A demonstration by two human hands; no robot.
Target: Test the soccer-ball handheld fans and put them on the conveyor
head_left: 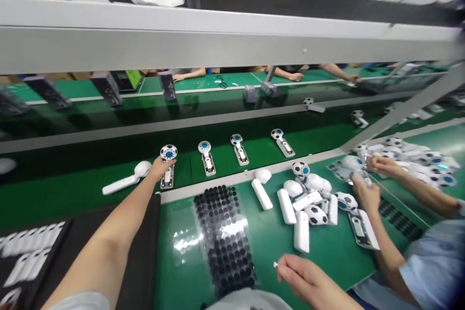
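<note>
My left hand [162,168] reaches onto the green conveyor. Its fingers close around the neck of a football-patterned device [168,152], which has a round black-and-white head, a blue centre and an uncovered handle. Over the worktable, my right hand [300,276] pinches a small white piece [275,265] between thumb and finger; its kind cannot be made out. Nearest to that hand is a pile of white handles and football-patterned heads [316,214]. A sheet of round black pads [230,256] lies between my arms. Left of my left hand rests a white-backed device [125,183].
Similar opened devices [240,150] lie in a row along the belt. A co-worker's hands [366,193] work at the right beside another pile [414,160]. A grey shelf beam [232,48] crosses above the belt. Black trays [90,232] stand at lower left.
</note>
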